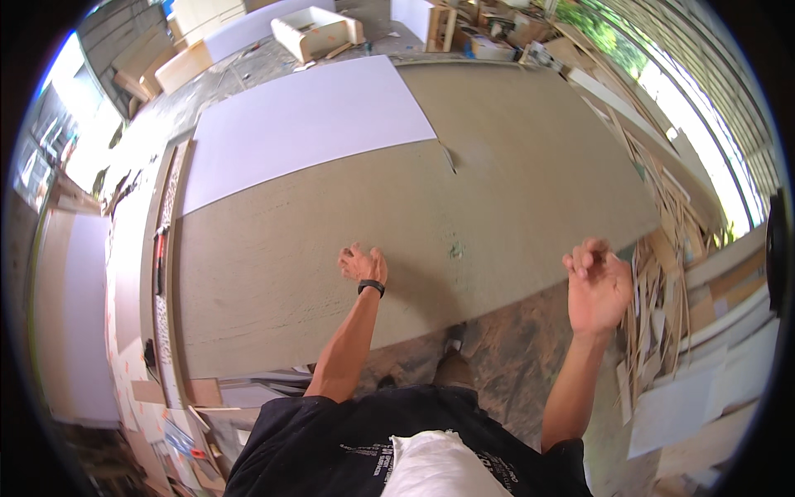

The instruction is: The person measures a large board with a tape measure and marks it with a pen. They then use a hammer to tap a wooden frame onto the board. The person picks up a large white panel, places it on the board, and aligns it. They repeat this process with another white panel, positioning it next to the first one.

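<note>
A wide grey-brown board spreads out in front of me. Over its far left part lies a white sheet, with a small thin object by the sheet's near right corner; its kind is unclear. My left hand, a black band at the wrist, hovers over the near part of the board. Its fingers are loosely bent and apart, with nothing visible in them. Off the board's near right edge, my right hand is raised with the palm showing. Its fingers curl loosely, and no held thing shows.
A long rail runs along the board's left side, bearing a red and black tool. Wood strips and offcuts crowd the right. Beyond the board stands a pale open box frame. Scraps lie at the lower left.
</note>
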Available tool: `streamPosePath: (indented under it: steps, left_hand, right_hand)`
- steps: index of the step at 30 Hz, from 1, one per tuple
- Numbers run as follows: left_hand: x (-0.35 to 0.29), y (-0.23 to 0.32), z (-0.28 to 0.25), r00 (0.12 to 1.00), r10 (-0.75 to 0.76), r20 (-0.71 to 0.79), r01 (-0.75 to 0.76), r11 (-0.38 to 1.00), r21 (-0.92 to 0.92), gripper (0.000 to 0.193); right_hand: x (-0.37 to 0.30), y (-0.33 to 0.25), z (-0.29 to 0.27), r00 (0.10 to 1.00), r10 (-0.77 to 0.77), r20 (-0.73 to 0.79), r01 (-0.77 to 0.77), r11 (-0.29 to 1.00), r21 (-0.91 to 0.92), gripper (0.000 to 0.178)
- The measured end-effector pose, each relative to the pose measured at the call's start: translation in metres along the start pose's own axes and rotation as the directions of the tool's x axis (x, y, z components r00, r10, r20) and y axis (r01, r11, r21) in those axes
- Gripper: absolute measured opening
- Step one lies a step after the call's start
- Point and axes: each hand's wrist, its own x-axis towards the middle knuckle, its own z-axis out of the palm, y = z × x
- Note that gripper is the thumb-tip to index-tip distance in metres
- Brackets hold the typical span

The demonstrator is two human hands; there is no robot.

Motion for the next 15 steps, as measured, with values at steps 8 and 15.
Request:
streamPosePath:
  steps: [8,15]
  left_hand:
    - [0.013,0.033,0.041,0.992,-0.072,-0.101,0.107,0.905,0.412,0.053]
    - [0.019,0.035,0.03,0.972,-0.157,-0.177,0.225,0.844,0.486,0.052]
  right_hand:
    - [0.302,0.089,-0.075,0.959,0.254,-0.125,-0.282,0.906,-0.317,0.02]
    - [0.551,0.285,-0.081,0.888,0.439,-0.139,-0.392,0.563,-0.728,0.025]
